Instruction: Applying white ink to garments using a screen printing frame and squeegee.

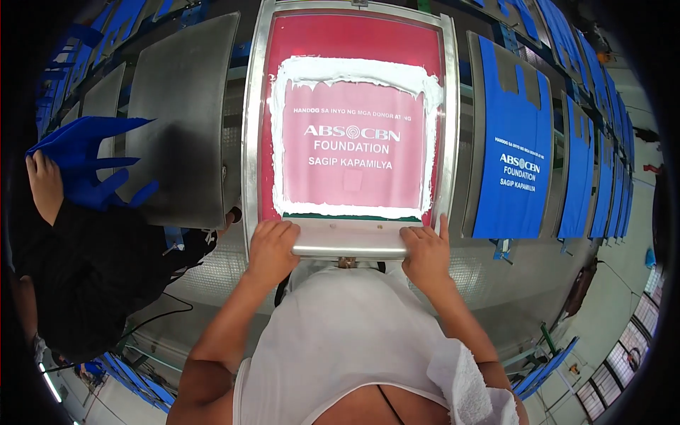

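Left hand (276,244) and right hand (426,255) both grip the squeegee (347,250), down at the screen's (354,39) near end; looks like a stroke's done. White ink (333,71) rings the lettering; frame (256,106) rails flank both hands, room ahead. Rightward, blue cloth (517,212) already printed; leftward, a board (184,106) without cloth.
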### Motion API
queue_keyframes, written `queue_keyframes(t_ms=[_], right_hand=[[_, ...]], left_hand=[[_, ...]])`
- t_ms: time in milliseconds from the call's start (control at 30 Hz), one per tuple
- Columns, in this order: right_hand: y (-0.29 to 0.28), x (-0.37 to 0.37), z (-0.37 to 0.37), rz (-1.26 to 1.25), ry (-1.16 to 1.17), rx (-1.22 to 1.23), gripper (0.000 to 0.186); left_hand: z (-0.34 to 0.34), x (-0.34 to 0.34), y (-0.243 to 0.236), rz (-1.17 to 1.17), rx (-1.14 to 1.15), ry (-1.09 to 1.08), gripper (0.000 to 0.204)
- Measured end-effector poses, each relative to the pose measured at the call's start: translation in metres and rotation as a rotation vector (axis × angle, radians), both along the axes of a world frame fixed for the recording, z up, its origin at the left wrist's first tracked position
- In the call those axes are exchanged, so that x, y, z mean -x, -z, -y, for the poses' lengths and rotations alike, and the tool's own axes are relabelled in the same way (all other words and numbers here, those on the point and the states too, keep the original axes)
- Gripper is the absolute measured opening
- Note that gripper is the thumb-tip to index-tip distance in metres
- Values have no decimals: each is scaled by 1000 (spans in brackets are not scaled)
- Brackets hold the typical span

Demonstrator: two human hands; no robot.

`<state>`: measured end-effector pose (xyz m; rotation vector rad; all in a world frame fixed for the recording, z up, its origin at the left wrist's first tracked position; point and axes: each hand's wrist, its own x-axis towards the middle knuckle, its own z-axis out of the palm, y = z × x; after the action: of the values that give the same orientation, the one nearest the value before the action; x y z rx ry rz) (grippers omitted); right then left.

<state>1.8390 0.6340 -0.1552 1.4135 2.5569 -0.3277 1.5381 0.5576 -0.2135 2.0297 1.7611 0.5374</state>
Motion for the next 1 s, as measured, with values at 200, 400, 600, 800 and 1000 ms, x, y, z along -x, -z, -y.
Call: queue_keyframes(t_ms=[200,400,600,800,1000], right_hand=[[13,31,-118,-2,42,-145,42],[-6,61,-258,71,-11,-213,43],[-53,78,-291,-56,-88,-67,45],[-56,73,-332,-45,-110,-67,46],[-44,102,-331,103,-240,60,56]], left_hand=[[-134,27,-9,-98,31,-74,37],[-263,54,-38,-127,-37,-119,28],[-259,74,-55,-141,-327,-176,36],[-95,3,-68,363,168,-218,25],[85,-93,70,971,969,-218,48]])
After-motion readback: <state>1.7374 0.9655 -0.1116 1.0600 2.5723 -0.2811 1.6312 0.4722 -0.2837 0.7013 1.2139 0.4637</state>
